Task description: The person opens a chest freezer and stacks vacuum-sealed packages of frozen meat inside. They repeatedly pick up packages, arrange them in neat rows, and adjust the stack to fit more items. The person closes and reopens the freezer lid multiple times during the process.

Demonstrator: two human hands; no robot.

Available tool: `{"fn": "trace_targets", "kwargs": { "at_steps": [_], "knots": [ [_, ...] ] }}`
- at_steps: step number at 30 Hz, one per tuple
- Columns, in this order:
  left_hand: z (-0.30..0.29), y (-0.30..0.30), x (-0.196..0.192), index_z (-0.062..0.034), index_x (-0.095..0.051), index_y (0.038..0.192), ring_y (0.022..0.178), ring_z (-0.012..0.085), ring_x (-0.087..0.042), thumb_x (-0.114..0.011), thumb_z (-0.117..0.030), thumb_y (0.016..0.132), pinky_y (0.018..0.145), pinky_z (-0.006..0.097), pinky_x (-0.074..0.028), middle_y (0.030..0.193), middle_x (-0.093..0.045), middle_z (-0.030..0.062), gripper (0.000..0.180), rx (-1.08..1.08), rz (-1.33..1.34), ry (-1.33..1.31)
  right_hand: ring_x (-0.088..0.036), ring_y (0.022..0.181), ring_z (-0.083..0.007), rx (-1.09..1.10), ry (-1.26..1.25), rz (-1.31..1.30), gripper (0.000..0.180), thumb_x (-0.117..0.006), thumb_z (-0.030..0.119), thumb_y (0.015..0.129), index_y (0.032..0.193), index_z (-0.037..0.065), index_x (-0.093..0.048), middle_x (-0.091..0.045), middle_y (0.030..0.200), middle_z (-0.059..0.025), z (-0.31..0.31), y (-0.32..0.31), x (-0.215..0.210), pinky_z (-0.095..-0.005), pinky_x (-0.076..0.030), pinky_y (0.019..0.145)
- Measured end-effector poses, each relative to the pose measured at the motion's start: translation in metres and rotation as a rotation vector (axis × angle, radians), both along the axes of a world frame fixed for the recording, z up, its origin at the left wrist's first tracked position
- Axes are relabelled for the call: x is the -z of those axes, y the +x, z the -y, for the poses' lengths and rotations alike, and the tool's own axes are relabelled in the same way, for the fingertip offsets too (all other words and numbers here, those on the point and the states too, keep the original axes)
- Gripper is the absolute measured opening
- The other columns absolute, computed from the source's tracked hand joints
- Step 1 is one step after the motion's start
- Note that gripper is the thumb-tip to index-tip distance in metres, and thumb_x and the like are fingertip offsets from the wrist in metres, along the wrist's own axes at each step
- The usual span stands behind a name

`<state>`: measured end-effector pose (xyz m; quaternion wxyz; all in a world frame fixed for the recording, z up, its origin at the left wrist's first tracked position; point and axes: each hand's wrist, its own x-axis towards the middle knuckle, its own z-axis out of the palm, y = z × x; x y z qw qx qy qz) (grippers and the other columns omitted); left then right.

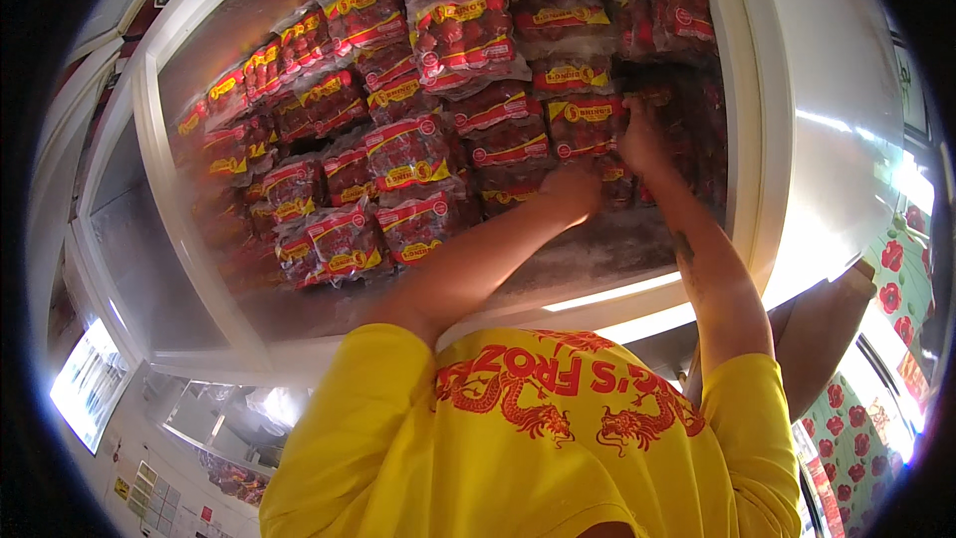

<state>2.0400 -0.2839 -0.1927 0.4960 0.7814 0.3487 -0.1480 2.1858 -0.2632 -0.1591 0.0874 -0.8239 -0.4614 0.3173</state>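
Both my arms reach down into a white chest freezer [261, 339] stacked with clear plastic packs of dark red, sausage-like pieces. Closed at the right edge of one pack with a red and yellow label [586, 126] is my right hand [642, 137]. Just below that pack's lower edge lies my left hand [576, 189], bent inward; its fingers are blurred and partly hidden, so whether it touches the pack is unclear. Another pack [508, 142] lies left of the one at my right hand, and a label shows partly beneath it [614, 184].
More stacked packs [403, 154] fill the freezer's left and far parts. The raised frosty rim [762, 139] runs along the right. A brown cardboard box [827, 334] stands outside at the lower right, near a flowered green cloth [846, 423]. A bright window [92, 384] shows at the lower left.
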Motion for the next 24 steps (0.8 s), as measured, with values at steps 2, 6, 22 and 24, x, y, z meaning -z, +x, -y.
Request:
{"fn": "trace_targets", "kwargs": {
  "at_steps": [2, 6, 22, 24],
  "knots": [
    [-0.037, -0.030, -0.048, 0.0006, -0.060, 0.117, 0.106, 0.0386, -0.062, -0.055, -0.014, 0.086, 0.087, 0.045, -0.052, 0.118, -0.060, 0.0242, 0.035, 0.178, -0.113, 0.093, -0.061, 0.101, -0.0378, 0.094, 0.070, -0.156, 0.027, -0.060, 0.010, 0.088, 0.114, 0.005, -0.052, -0.060, 0.107, -0.0220, 0.003, -0.010, -0.004, -0.0437, -0.048, 0.085],
    [-0.064, -0.106, -0.032, 0.0005, -0.062, 0.113, 0.101, 0.0380, -0.062, -0.055, -0.012, 0.086, 0.083, 0.045, -0.052, 0.105, -0.063, 0.0257, 0.030, -0.494, 0.103, 0.230, -0.062, 0.099, -0.0357, 0.143, -0.111, -0.525, 0.032, -0.061, 0.012, 0.088, 0.119, 0.005, -0.055, -0.060, 0.111, -0.0183, -0.007, -0.047, 0.021, -0.0431, -0.050, 0.083],
    [-0.208, -0.134, -0.014, 0.0078, -0.051, 0.127, 0.115, 0.0259, -0.057, -0.069, -0.060, 0.080, 0.097, 0.036, -0.041, 0.123, -0.060, 0.0194, 0.085, -1.146, 0.115, -0.054, -0.041, 0.130, -0.0399, 0.223, 0.112, -0.516, 0.055, -0.055, 0.014, 0.086, 0.139, 0.002, -0.044, -0.037, 0.146, -0.0222, -0.108, -0.122, -0.005, -0.0415, -0.037, 0.105],
    [-0.217, -0.135, -0.012, 0.0066, -0.054, 0.125, 0.114, 0.0257, -0.057, -0.070, -0.063, 0.076, 0.097, 0.037, -0.041, 0.123, -0.060, 0.0186, 0.087, -1.186, 0.205, -0.213, -0.049, 0.124, -0.0410, 0.225, 0.245, -0.414, 0.054, -0.054, 0.015, 0.086, 0.137, 0.001, -0.044, -0.050, 0.131, -0.0257, -0.106, -0.132, -0.005, -0.0431, -0.040, 0.103]
  ]
}}
